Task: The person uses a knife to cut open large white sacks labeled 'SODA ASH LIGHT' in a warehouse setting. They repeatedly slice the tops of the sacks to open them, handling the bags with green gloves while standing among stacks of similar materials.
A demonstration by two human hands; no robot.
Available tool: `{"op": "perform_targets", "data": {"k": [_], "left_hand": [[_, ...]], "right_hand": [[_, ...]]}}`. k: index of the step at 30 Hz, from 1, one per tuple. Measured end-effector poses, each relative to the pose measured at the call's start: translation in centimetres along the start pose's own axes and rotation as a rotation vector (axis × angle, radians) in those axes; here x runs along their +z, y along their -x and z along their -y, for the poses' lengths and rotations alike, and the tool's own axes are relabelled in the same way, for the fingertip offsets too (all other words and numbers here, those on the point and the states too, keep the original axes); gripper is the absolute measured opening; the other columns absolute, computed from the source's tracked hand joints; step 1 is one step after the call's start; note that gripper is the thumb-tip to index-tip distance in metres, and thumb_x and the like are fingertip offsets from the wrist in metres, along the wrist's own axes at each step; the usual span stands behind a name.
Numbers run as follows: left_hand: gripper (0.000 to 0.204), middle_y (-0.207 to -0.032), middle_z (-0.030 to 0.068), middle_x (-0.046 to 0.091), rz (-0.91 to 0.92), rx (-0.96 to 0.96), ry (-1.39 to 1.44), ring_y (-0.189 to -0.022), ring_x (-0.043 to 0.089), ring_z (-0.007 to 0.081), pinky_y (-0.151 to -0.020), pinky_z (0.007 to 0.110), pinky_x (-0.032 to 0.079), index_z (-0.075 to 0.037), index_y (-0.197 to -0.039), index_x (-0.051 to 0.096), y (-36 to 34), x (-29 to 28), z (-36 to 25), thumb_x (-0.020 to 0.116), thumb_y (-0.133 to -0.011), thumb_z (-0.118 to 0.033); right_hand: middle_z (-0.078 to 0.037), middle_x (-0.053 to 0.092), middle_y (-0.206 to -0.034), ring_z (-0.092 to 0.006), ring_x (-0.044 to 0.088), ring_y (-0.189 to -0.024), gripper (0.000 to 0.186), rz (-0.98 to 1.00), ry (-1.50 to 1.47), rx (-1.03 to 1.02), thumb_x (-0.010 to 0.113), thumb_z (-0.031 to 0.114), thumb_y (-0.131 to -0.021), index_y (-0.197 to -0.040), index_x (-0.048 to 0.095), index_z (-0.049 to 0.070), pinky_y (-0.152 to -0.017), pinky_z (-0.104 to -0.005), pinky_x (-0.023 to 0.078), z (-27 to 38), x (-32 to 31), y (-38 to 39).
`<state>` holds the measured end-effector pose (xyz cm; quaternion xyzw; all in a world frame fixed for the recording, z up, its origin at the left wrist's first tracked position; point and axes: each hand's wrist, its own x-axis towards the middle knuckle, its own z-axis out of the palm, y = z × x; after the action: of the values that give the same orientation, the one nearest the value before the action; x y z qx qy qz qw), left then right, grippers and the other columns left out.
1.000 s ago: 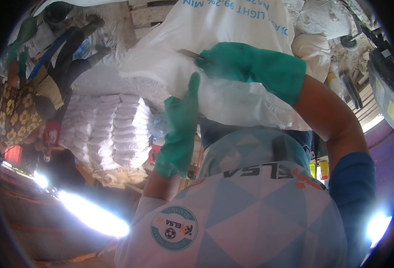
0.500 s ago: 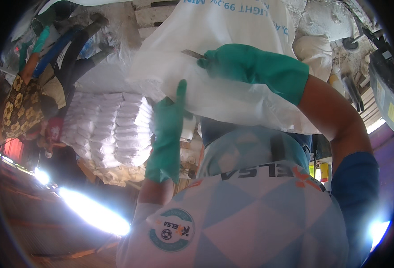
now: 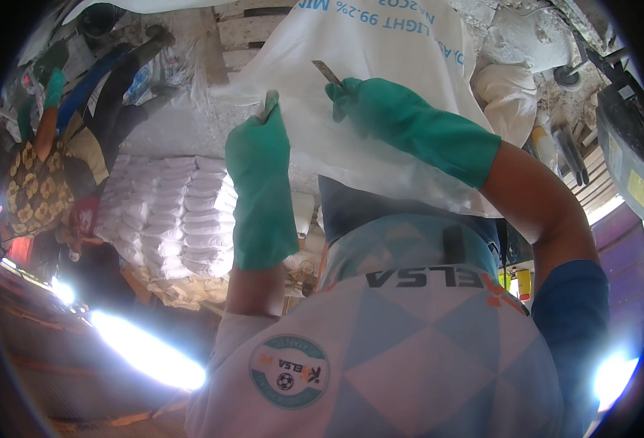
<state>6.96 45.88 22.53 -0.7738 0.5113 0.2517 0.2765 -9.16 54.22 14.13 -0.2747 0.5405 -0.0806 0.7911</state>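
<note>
A large white woven sack (image 3: pixel 402 80) with blue print spreads in front of me. My left hand (image 3: pixel 258 153), in a green rubber glove, is closed, its thumb and fingers pinching the sack's left edge. Over the middle of the sack, my right hand (image 3: pixel 380 106), gloved the same way, grips a short, flat knife blade (image 3: pixel 326 71). The blade's tip points up and left, away from the palm, and stands just off the cloth as far as I can see. Any handle is hidden inside the right glove.
Stacked white filled sacks (image 3: pixel 179 212) stand at the left. Beyond them a co-worker in a flowered garment (image 3: pixel 37 182) and green gloves bends over. A grey machine housing (image 3: pixel 625 146) is at the far right, near a pale, bulging sack (image 3: pixel 508 95).
My left hand has risen and shifted slightly left, its pointing finger now folded into a pinch on the sack's edge. The blade in my right hand has tilted more upright.
</note>
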Motion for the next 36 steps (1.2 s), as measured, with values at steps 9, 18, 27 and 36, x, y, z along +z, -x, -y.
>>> {"op": "perform_targets", "data": {"k": [9,18,27,36], "left_hand": [[0.051,-0.053,-0.0052,0.043,-0.011,-0.073,0.563,-0.051,0.037,0.0048,-0.048,0.028,0.033,-0.004,-0.054,0.051,1.8,1.1,5.4,0.076,-0.091,-0.029],[0.057,-0.053,-0.0048,0.039,-0.052,-0.041,0.579,-0.051,0.032,0.0055,-0.047,0.028,0.029,-0.006,-0.051,0.042,1.7,1.3,5.6,0.075,-0.09,-0.029],[0.063,-0.044,0.0025,0.044,-0.091,0.085,0.58,-0.039,0.04,0.0117,-0.043,0.03,0.036,-0.005,-0.048,0.047,1.1,3.3,7.7,0.071,-0.094,-0.04],[0.053,-0.053,-0.0033,0.046,-0.024,0.067,0.5,-0.047,0.04,0.0065,-0.044,0.028,0.035,-0.005,-0.058,0.052,2.5,3.8,10.7,0.072,-0.095,-0.037]], "right_hand": [[-0.014,0.07,-0.092,-0.0316,0.066,-0.09,0.05,0.094,0.409,-0.248,0.039,0.049,-0.105,-0.108,0.068,0.008,-0.087,-0.0397,0.049,1.8,-1.2,-2.9],[-0.013,0.07,-0.089,-0.0316,0.066,-0.086,0.049,0.116,0.374,-0.266,0.039,0.047,-0.105,-0.106,0.069,0.008,-0.084,-0.0417,0.049,2.9,-0.4,-3.4],[-0.016,0.07,-0.092,-0.0325,0.067,-0.088,0.051,0.132,0.3,-0.241,0.036,0.045,-0.105,-0.102,0.069,0.007,-0.086,-0.042,0.05,3.5,1.0,-3.9],[-0.012,0.07,-0.094,-0.0282,0.063,-0.092,0.047,0.176,0.404,-0.175,0.042,0.046,-0.104,-0.103,0.072,0.01,-0.091,-0.0398,0.046,0.6,0.9,-2.8]]}}
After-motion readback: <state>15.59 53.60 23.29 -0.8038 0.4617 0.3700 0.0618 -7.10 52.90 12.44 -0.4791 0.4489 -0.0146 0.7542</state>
